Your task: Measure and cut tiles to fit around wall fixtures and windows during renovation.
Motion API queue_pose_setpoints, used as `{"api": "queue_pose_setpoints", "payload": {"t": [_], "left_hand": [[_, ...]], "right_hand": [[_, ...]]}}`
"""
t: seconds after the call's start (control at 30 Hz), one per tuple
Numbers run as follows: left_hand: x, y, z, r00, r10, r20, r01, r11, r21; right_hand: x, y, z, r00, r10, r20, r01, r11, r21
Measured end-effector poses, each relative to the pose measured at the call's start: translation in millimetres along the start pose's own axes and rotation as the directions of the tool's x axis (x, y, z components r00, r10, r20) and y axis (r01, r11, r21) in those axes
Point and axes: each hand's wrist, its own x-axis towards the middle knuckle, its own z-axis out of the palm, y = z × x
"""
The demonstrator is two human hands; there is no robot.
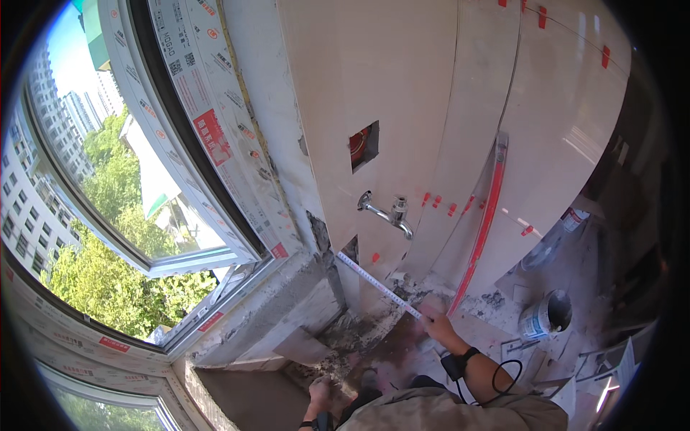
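Observation:
My right hand (437, 327) is closed at the near end of a tape measure, and the case is hidden in the grip. Its white blade (379, 284) runs out to the upper left, slanting up to the wall corner. The blade's far end lies beside a small dark cutout (350, 248) low in the tiled wall. A chrome tap (394, 213) sticks out of the wall above the blade. My left hand (320, 392) hangs low, near a tile piece (302, 346) leaning by the sill; its fingers are too blurred to read.
A long red level (483, 231) leans against the tiled wall (381, 79). On the right a bucket (546, 316) stands on the dusty floor among scraps. An open window (180, 262) is at the left, above a rough sill. Higher on the wall is a square cutout (364, 146).

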Motion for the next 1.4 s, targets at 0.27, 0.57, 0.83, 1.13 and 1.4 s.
{"api": "queue_pose_setpoints", "payload": {"t": [0.27, 0.57, 0.83, 1.13, 1.4], "left_hand": [[-16.6, 1.9, 19.9, 0.997, 0.023, -0.075, -0.020, 0.999, 0.048], [-25.5, 5.9, 27.9, 0.993, 0.041, -0.106, -0.028, 0.992, 0.121], [-22.7, 7.2, 14.3, 0.995, 0.033, -0.093, -0.024, 0.995, 0.098], [-25.8, 8.1, 13.8, 0.995, 0.058, -0.081, -0.047, 0.991, 0.125], [-31.2, 13.3, 22.8, 0.995, 0.042, -0.090, -0.027, 0.987, 0.161]], "right_hand": [[11.8, 33.0, 13.7, 0.983, -0.165, -0.082, 0.169, 0.984, 0.047], [7.0, 31.6, 9.6, 0.990, -0.123, -0.065, 0.125, 0.992, 0.033], [4.4, 29.2, 15.7, 0.983, -0.166, -0.083, 0.168, 0.986, 0.013], [-0.6, 37.7, 16.7, 0.988, -0.125, -0.094, 0.130, 0.990, 0.051], [-18.2, 4.1, -11.8, 0.997, -0.072, -0.010, 0.072, 0.997, 0.032]]}}
